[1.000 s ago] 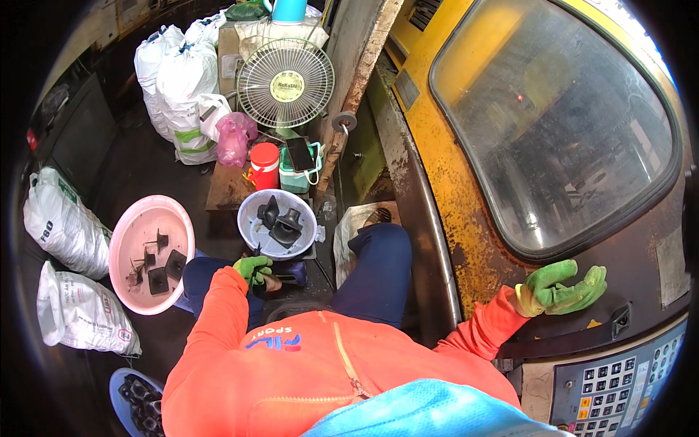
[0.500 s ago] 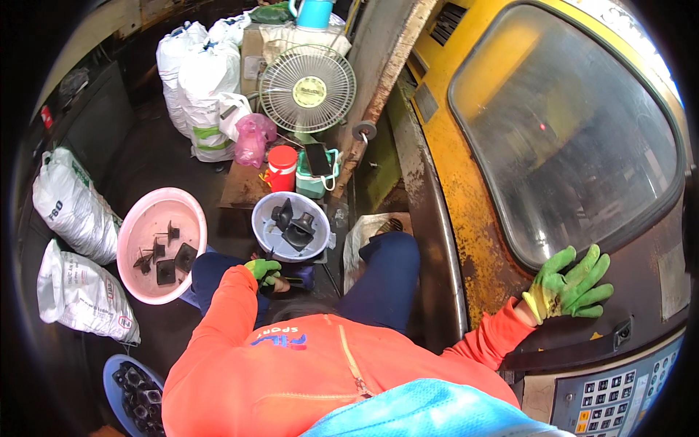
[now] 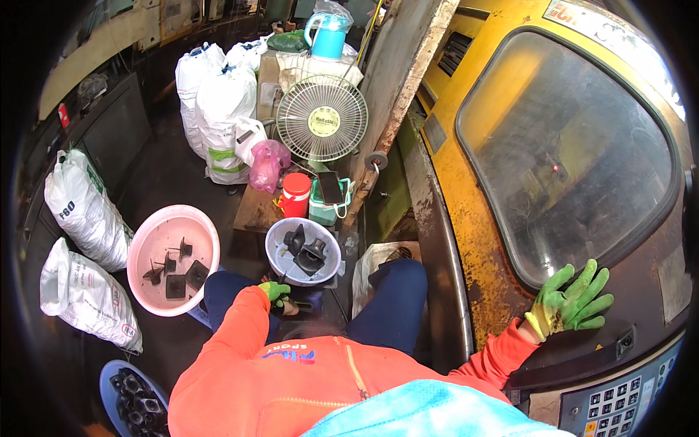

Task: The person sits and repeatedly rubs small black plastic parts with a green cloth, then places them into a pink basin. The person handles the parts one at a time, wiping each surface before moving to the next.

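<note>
My right hand (image 3: 571, 298), in a green and yellow glove, rests with spread fingers on the brown lower edge of a yellow machine door (image 3: 486, 288), just below its window (image 3: 575, 160). My left hand (image 3: 275, 293), in a green glove, is low by my left knee with its fingers curled. What it holds, if anything, is too small and too covered to make out. Just beyond it stands a pale blue-grey basin (image 3: 275, 258) holding a few black moulded rubber-like parts (image 3: 311, 256). To the left, a pink basin (image 3: 138, 258) holds several flat black parts with stems (image 3: 175, 286).
White sacks (image 3: 226, 109) stand at the back and far left. A fan (image 3: 322, 119), a red jug (image 3: 295, 195) and a green basket with a phone (image 3: 330, 188) are ahead. A blue tub (image 3: 109, 390) of black parts is at lower left. A button panel (image 3: 615, 400) is at lower right.
The view has tilted up a little, so things sit lower and further right. Both hands stay in about the same places, the right still spread against the door.
</note>
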{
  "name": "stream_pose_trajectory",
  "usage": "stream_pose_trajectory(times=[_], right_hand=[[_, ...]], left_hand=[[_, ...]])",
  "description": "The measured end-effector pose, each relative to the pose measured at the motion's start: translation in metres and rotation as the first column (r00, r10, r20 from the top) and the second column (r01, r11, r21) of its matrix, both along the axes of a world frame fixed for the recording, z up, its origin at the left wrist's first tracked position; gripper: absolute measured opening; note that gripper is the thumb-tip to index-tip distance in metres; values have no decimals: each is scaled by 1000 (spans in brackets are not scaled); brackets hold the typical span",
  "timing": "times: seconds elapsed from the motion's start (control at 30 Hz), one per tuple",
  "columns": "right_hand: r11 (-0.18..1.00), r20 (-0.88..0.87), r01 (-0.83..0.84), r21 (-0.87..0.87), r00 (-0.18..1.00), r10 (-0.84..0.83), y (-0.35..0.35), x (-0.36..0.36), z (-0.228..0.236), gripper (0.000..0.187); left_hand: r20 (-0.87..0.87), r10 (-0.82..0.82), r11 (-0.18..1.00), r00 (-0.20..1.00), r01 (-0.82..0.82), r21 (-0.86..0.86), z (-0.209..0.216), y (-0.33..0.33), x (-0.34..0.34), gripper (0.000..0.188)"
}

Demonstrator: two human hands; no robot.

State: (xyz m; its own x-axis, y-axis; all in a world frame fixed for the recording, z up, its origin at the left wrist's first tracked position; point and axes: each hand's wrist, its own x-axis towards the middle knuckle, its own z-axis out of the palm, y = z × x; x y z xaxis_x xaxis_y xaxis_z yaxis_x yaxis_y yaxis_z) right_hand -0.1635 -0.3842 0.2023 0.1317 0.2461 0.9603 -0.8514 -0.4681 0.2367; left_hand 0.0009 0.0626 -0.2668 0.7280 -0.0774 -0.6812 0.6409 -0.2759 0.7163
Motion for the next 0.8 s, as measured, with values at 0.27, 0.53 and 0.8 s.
stream_pose_trajectory(times=[0.27, 0.53, 0.8], right_hand=[[1000, -4, 2, -18, 1000, -2, 3, -1, 3, 36], [999, -8, 7, -46, 1000, -7, 4, 1, 3, 40], [999, -14, 13, -50, 1000, -14, 2, 4, 0, 41]], left_hand=[[23, -166, 986, 986, 166, 1, 11, 1, 0, 30], [-43, -118, 991, 992, 115, -67, 22, 1, -3, 30], [-41, -110, 993, 993, 108, -57, 0, 3, 5, 26]])
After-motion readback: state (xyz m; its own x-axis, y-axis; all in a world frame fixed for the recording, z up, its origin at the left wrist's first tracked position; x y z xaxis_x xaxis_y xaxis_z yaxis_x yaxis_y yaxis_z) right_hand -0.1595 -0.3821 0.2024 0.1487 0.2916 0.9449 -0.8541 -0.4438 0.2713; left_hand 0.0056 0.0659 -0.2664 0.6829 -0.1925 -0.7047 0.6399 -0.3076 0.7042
